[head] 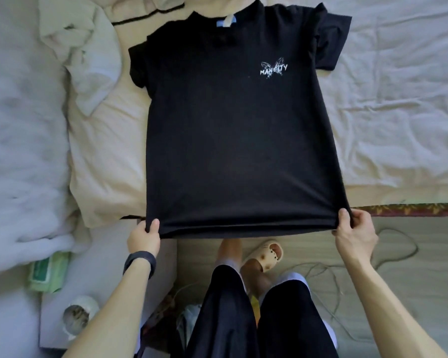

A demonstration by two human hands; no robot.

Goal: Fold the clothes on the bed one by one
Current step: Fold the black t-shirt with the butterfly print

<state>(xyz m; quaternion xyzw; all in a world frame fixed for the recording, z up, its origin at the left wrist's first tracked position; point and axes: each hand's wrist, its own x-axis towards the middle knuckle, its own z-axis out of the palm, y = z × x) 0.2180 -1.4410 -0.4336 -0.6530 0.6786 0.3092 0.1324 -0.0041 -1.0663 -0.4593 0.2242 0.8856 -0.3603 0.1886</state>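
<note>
A black T-shirt (233,130) with a small white butterfly print lies spread face up on the bed, collar at the far end, hem hanging over the near edge. My left hand (144,237) pinches the hem's left corner. My right hand (354,229) pinches the hem's right corner. The hem is stretched taut between both hands. Both short sleeves lie out to the sides.
A cream garment (88,63) lies crumpled at the shirt's far left on a beige sheet (106,156). A white duvet (23,138) fills the left side. A green packet (48,271) and a tape roll (79,316) sit at lower left. Cables (342,275) trail on the floor.
</note>
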